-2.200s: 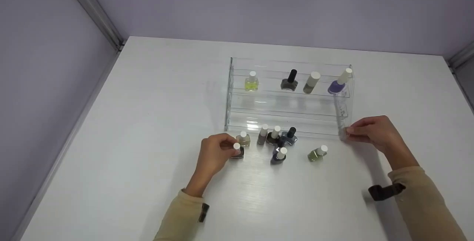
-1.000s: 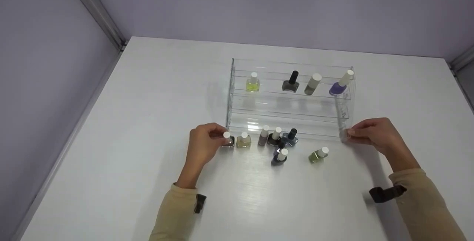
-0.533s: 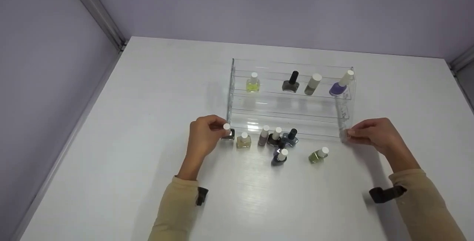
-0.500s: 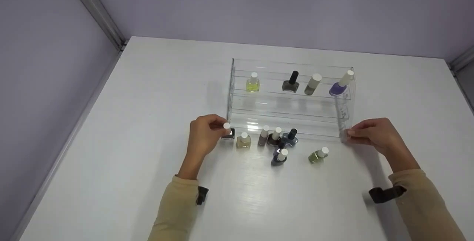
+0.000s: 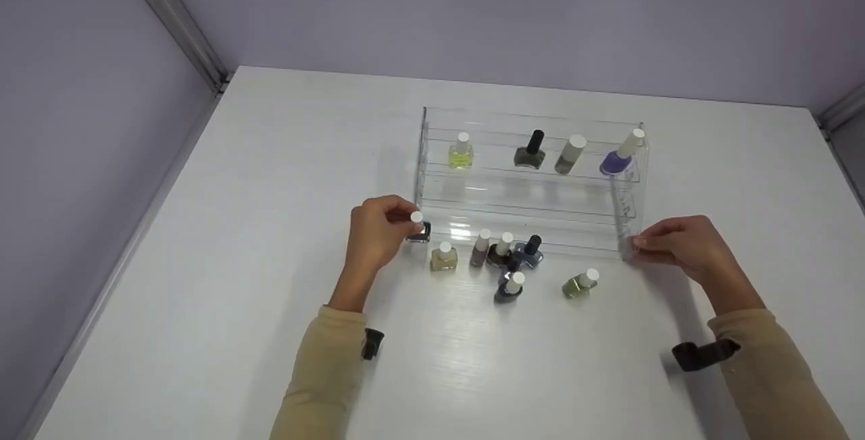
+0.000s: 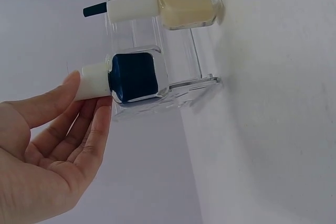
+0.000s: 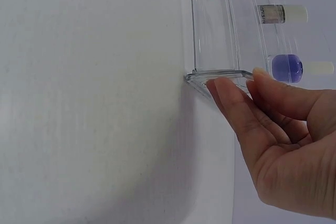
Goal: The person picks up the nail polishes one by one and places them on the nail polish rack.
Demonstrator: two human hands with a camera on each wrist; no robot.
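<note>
- White table (image 5: 270, 224) under lilac walls.
- Left hand (image 5: 375, 234) pinches the dark blue bottle (image 5: 419, 230) by its cap, at the clear rack (image 5: 527, 190)'s lowest left shelf.
- Right hand (image 5: 679, 244) grips the rack's right end.
- Loose bottles (image 5: 503, 261) stand just before it.

Her left hand (image 5: 380, 232) pinches with curled fingers, arm outstretched; the right hand (image 5: 679, 245) grips with fingertips forward.
</note>
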